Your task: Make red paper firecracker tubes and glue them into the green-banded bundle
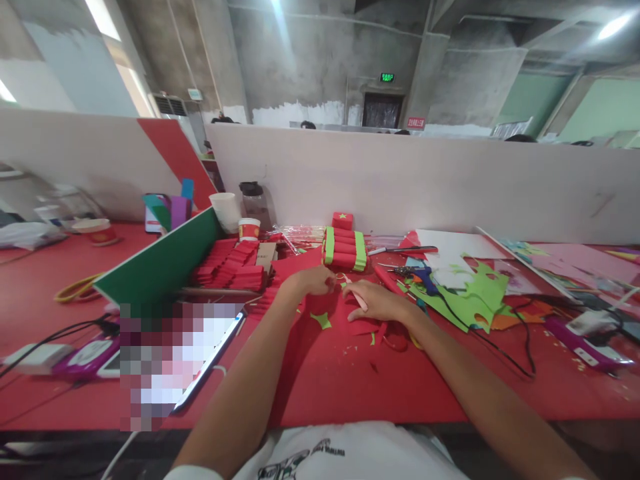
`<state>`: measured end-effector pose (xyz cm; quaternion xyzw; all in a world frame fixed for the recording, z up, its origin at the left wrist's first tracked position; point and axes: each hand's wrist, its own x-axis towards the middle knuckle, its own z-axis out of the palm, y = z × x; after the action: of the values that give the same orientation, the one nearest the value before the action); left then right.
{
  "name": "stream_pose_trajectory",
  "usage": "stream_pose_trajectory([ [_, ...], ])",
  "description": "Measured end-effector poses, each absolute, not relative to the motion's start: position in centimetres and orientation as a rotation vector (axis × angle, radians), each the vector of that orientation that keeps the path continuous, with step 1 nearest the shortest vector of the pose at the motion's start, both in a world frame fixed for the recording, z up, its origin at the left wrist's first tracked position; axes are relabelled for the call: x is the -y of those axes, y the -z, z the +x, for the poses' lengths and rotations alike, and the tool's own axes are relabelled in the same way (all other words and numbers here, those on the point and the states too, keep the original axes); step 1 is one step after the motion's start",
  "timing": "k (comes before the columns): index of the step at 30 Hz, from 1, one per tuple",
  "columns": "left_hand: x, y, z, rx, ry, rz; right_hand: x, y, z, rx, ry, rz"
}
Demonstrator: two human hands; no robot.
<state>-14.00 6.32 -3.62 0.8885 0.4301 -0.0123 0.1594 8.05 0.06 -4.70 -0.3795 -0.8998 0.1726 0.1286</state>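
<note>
My left hand (311,280) pinches a small red paper piece (331,283) just above the red table (325,380). My right hand (381,301) is closed around a slender pale pink tool (360,300), its tip pointing at the red piece; what kind of tool it is I cannot tell. The two hands almost touch. Right behind them lies a bundle of red paper rolls (344,249) bound with two green bands. A small red box with a yellow star (343,219) sits beyond the bundle. Green and red paper scraps (321,321) lie under my hands.
Stacked red paper pieces (231,265) and a green board (160,261) are at the left, and a tablet (200,363) is near the front edge. A blue glue gun (425,273), scissors (406,251), green cut paper (473,293) and cables are at the right. Cups (226,211) stand by the white divider (450,180).
</note>
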Motion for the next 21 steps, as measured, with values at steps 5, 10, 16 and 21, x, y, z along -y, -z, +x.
stream_pose_trajectory([
  [5,-5.8,2.9,-14.0,-1.271,0.111,2.610,-0.5,4.8,8.4,2.648,-0.435,-1.137],
  [10,-5.8,2.8,-13.8,-1.309,0.151,2.638,-0.8,4.9,9.0,2.629,-0.452,-1.183],
  [16,-5.7,2.7,-13.4,-1.316,0.128,2.571,-1.1,4.8,8.6,2.241,-0.638,-1.082],
  [21,-5.0,2.4,-12.7,-1.311,0.133,2.436,-1.8,5.9,8.0,1.749,-1.091,-1.067],
])
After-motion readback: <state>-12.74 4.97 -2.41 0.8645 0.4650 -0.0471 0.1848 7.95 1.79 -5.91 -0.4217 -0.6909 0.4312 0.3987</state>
